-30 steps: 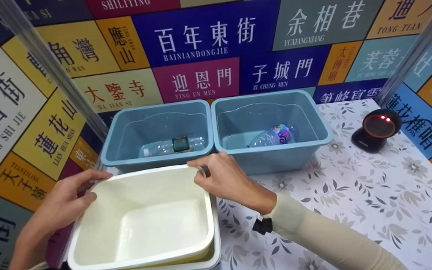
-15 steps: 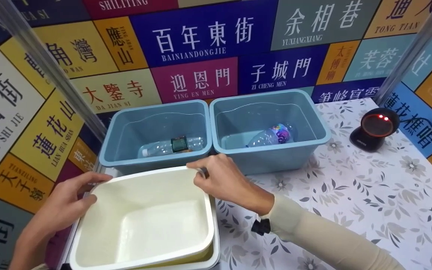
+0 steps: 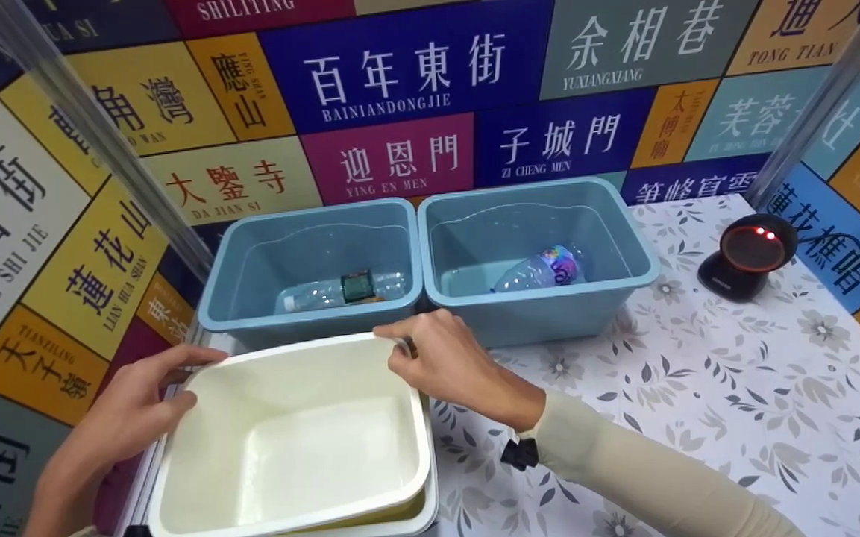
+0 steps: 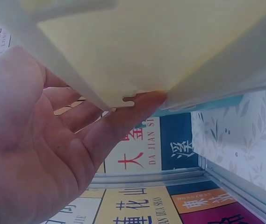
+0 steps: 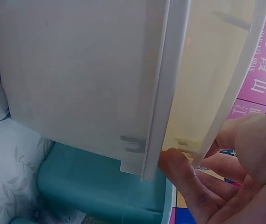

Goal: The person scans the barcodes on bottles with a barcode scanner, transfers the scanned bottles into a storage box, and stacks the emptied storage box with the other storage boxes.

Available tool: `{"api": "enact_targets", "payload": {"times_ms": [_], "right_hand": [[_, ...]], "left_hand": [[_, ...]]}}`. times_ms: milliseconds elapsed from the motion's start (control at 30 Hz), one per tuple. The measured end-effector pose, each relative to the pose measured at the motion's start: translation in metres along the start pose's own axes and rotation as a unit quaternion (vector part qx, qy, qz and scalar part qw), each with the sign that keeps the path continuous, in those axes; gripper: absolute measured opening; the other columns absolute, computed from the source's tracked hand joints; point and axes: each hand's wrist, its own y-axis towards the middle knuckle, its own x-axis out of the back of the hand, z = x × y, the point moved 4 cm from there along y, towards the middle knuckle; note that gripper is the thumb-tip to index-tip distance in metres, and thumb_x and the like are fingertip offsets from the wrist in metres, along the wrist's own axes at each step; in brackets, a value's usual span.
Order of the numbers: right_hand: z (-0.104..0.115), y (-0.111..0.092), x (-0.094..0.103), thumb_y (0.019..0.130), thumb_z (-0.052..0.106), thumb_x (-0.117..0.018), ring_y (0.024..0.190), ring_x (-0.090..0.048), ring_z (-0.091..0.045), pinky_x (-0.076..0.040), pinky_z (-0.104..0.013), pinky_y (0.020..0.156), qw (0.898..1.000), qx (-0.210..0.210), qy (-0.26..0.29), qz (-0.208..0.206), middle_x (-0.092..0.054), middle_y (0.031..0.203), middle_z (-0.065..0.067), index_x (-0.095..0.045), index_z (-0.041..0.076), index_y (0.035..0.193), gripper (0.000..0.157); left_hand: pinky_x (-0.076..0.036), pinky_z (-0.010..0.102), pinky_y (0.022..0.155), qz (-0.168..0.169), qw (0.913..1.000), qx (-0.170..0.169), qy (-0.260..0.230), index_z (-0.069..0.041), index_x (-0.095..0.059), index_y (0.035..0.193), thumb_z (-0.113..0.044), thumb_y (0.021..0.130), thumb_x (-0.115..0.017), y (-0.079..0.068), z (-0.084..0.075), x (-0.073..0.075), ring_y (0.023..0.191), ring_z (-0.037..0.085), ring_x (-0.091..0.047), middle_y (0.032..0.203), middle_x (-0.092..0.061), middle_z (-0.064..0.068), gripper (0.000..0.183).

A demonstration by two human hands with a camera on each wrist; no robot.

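Observation:
A cream-white plastic bin (image 3: pixel 310 373) sits tilted in a second white bin (image 3: pixel 430 477), whose rim shows along the right and near sides. My left hand (image 3: pixel 120 410) grips its far left corner, thumb over the rim; the left wrist view shows fingers (image 4: pixel 137 105) beneath that corner. At the far right corner, my right hand (image 3: pixel 448 365) pinches the rim. In the right wrist view, a gap parts the upper bin's yellowish outer wall (image 5: pixel 212 70) from the lower bin's side (image 5: pixel 76 70), with a fingertip (image 5: pixel 170 161) at the lower rim.
Behind the white bins stand two blue bins side by side, the left one (image 3: pixel 310 212) with a green-labelled plastic bottle (image 3: pixel 359 286), the right one (image 3: pixel 549 313) with a purple-labelled bottle (image 3: pixel 549 270). A black scanner (image 3: pixel 746 257) with red lights stands right on the floral tablecloth (image 3: pixel 698 388).
The upper white bin has shifted slightly to the right over the lower one, most visibly at its near left corner. Both hands keep their hold on its far corners.

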Motion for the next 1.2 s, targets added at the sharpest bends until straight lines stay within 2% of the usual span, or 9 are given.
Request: {"api": "enact_targets", "payload": {"times_ms": [133, 267, 367, 500, 667, 933, 1067, 1200], "right_hand": [[-0.0017, -0.0013, -0.0005, 0.089, 0.001, -0.058, 0.044, -0.017, 0.0, -0.021, -0.021, 0.044, 1.0, 0.0, 0.0, 0.004, -0.068, 0.06, -0.002, -0.081, 0.013, 0.129, 0.047], [-0.004, -0.0025, -0.0005, 0.09, 0.001, -0.058, 0.044, -0.016, -0.001, -0.02, -0.022, 0.044, 1.0, -0.003, 0.003, 0.01, -0.05, 0.045, 0.004, -0.08, 0.014, 0.13, 0.048], [-0.0049, -0.0032, -0.0004, 0.09, 0.001, -0.058, 0.043, -0.017, 0.0, -0.021, -0.022, 0.043, 1.0, -0.003, 0.006, 0.012, -0.047, 0.044, 0.009, -0.08, 0.013, 0.13, 0.048], [-0.0066, -0.0041, -0.001, 0.089, 0.0, -0.058, 0.042, -0.016, 0.001, -0.02, -0.021, 0.042, 1.0, -0.003, 0.007, 0.014, -0.054, 0.048, 0.007, -0.08, 0.012, 0.13, 0.048], [-0.0084, -0.0061, -0.0024, 0.088, 0.001, -0.059, 0.044, -0.016, 0.001, -0.021, -0.021, 0.043, 1.0, -0.002, 0.007, 0.017, -0.073, 0.069, 0.001, -0.081, 0.012, 0.129, 0.048], [-0.0071, -0.0063, -0.0019, 0.088, 0.002, -0.06, 0.044, -0.019, 0.001, -0.024, -0.021, 0.044, 1.0, -0.004, 0.01, 0.017, -0.06, 0.055, 0.005, -0.081, 0.014, 0.129, 0.048], [-0.0071, -0.0068, -0.0033, 0.088, 0.002, -0.061, 0.045, -0.021, 0.002, -0.025, -0.021, 0.045, 1.0, -0.008, 0.008, 0.016, -0.068, 0.064, 0.004, -0.081, 0.014, 0.128, 0.047], [-0.0063, -0.0073, -0.0059, 0.088, 0.002, -0.061, 0.047, -0.022, 0.001, -0.025, -0.021, 0.046, 1.0, -0.009, 0.006, 0.017, -0.078, 0.077, -0.001, -0.082, 0.014, 0.127, 0.046]], "left_hand": [[-0.059, 0.058, 0.103, 0.006, 1.0, -0.001, 0.003, -0.024, -0.064, 0.148, -0.004, 0.094, -0.064, 0.0003, -0.0003, -0.0004, 0.128, 0.038, -0.069, 0.146, -0.07, 0.011, 0.058], [-0.06, 0.058, 0.102, 0.006, 1.0, -0.004, 0.003, -0.024, -0.064, 0.148, -0.004, 0.093, -0.066, 0.0002, -0.0015, -0.0015, 0.129, 0.04, -0.069, 0.146, -0.07, 0.012, 0.058], [-0.06, 0.058, 0.101, 0.004, 1.0, 0.0, 0.001, -0.025, -0.065, 0.147, -0.004, 0.092, -0.066, 0.0004, -0.0014, -0.0031, 0.129, 0.039, -0.069, 0.146, -0.07, 0.01, 0.059], [-0.058, 0.06, 0.105, 0.003, 1.0, -0.005, 0.007, -0.026, -0.065, 0.147, -0.005, 0.093, -0.066, 0.0018, -0.0011, -0.0052, 0.128, 0.035, -0.069, 0.143, -0.071, 0.006, 0.058], [-0.056, 0.061, 0.107, 0.013, 0.9999, 0.0, 0.007, -0.027, -0.065, 0.146, -0.006, 0.092, -0.067, 0.0034, 0.0001, -0.0084, 0.13, 0.035, -0.068, 0.143, -0.071, 0.003, 0.058], [-0.053, 0.063, 0.11, 0.012, 0.9999, 0.008, 0.004, -0.032, -0.065, 0.146, -0.01, 0.092, -0.07, 0.0, 0.0023, -0.0066, 0.132, 0.034, -0.067, 0.143, -0.072, 0.0, 0.059], [-0.053, 0.063, 0.11, 0.014, 0.9998, 0.009, 0.006, -0.032, -0.065, 0.147, -0.011, 0.092, -0.072, -0.0008, 0.0033, -0.0072, 0.13, 0.033, -0.068, 0.142, -0.072, 0.0, 0.059], [-0.06, 0.058, 0.103, 0.015, 0.9999, 0.004, 0.004, -0.027, -0.066, 0.148, -0.009, 0.093, -0.071, -0.0014, 0.0054, -0.0091, 0.124, 0.032, -0.072, 0.142, -0.072, 0.005, 0.058]]}}
